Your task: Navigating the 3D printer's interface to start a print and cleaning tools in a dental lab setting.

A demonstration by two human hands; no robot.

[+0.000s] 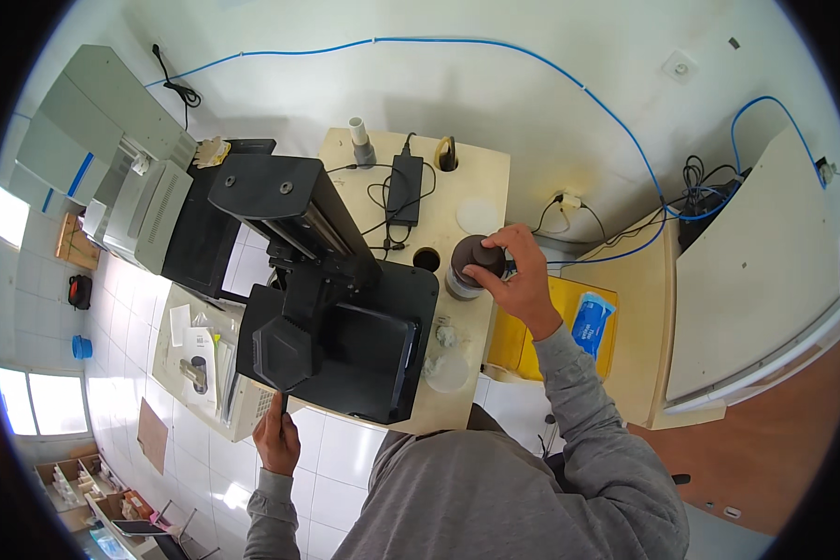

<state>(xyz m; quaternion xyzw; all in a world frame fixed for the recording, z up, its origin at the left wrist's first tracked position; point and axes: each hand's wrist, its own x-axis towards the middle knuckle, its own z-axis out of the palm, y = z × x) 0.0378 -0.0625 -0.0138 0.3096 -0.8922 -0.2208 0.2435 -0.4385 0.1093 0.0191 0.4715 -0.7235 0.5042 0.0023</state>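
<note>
Right hand (518, 280), just right of frame centre, closed from above around the dark lid of a squat jar (469, 266), fingers wrapped over the cap. Jar standing upright on the pale tabletop (481, 177), near its right edge, just beside a round cable hole (427, 259). Left hand (278, 439), lower left of centre, curled shut around a thin dark tool (283, 404), its tip close under the front edge of a large black machine (331, 308). Machine filling the middle of the frame, with a tall slanted column rising toward the upper left and a flat black base spread over the tabletop. Behind it, upper centre: a black power adapter (404, 187) with tangled cords, a white and grey tube (359, 142) standing upright, a small dark ring-shaped object (446, 154). Two crumpled greyish lumps (445, 334) on the tabletop between jar and machine base. To the right of the jar, lower down, a yellow box (513, 341) carrying a blue packet (591, 322). Blue cable (569, 75) running across the white wall at the top. Grey sleeves entering from the lower edge.
</note>
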